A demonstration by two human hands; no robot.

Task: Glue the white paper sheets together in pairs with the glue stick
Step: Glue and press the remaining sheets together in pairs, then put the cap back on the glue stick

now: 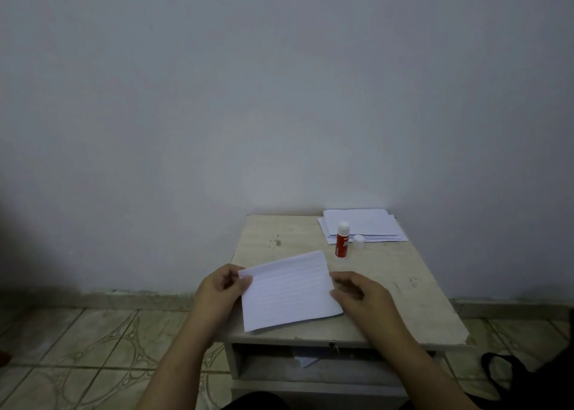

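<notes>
A white paper sheet [289, 291] lies near the front of a small worn table [403, 285], with another sheet's edge showing under it. My left hand [222, 288] pinches the sheet's upper left corner. My right hand [357, 291] rests at the sheet's right edge, fingers loosely curled and touching the paper. A red glue stick [341, 240] stands upright and uncapped behind the sheet, its white cap [358, 242] beside it. A stack of white sheets [363, 225] sits at the table's back right.
The table stands against a plain wall and has a shelf [310, 363] below with a scrap of paper in it. Patterned floor tiles [93, 347] spread to the left. A black bag [528, 378] lies on the floor at the right.
</notes>
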